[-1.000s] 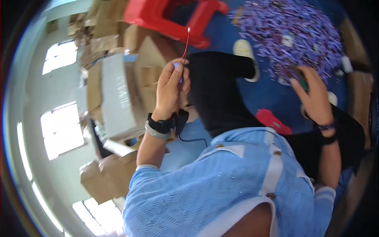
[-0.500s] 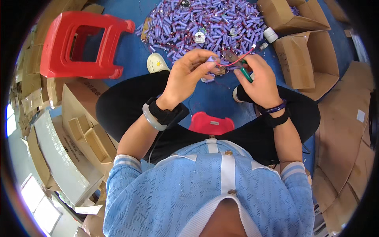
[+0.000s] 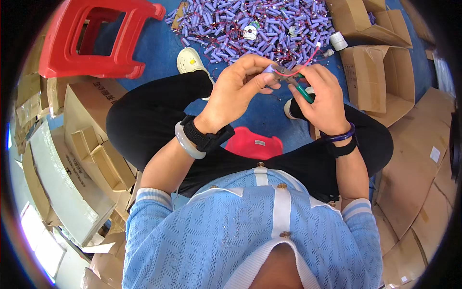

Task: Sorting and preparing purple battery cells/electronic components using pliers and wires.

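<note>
Hands, purple cylinder, green-handled metal pliers

A red stool sits on blue floor near a bright window.

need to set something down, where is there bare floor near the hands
Bare blue floor shows between red stool and left shoe, and between that shoe and right shoe. Crowded: purple pile, and between left hand and right hand, where pliers sit.

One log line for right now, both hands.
left hand: holding purple cylinder | right hand: holding green-handled pliers, jaws near cylinder's wired end | beyond: pile of purple cylinders
</note>
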